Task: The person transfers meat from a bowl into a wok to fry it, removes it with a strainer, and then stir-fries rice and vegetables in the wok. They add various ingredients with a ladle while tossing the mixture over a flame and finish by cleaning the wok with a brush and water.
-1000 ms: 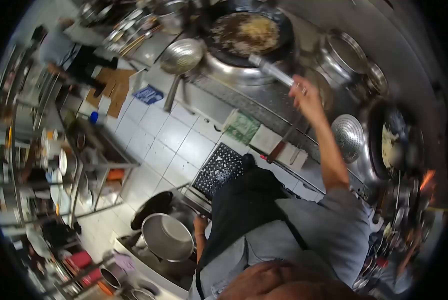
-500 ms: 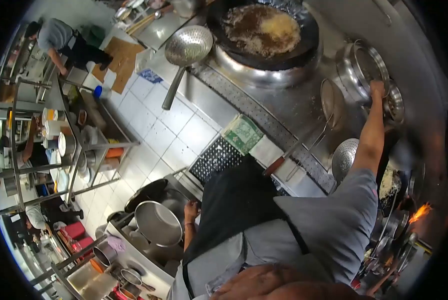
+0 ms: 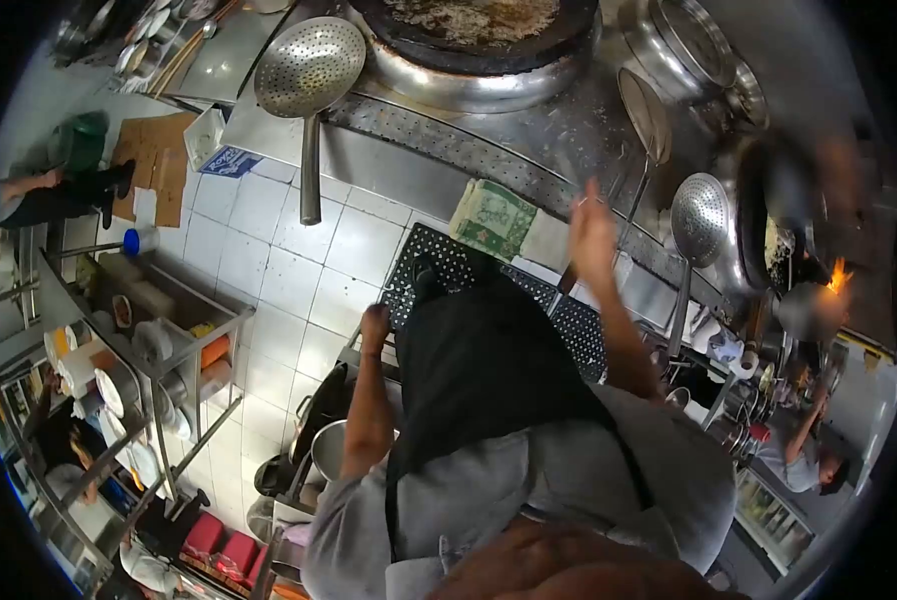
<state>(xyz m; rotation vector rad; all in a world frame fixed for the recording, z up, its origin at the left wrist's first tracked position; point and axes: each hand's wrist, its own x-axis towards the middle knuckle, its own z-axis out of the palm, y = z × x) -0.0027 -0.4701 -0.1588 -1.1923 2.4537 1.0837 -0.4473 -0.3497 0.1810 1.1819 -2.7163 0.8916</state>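
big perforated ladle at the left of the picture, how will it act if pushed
The perforated ladle looks metal, so probably stiff. Its long handle juts past the counter, so it may swing or tip.

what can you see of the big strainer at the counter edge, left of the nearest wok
The strainer has a wide, round bowl, pierced with small holes, and a long, straight handle. Both look like plain metal, a little dull. The bowl lies over the metal counter beside the wok; whether they touch is unclear. The handle juts past the counter edge, above the tiled floor. No hand touches it.
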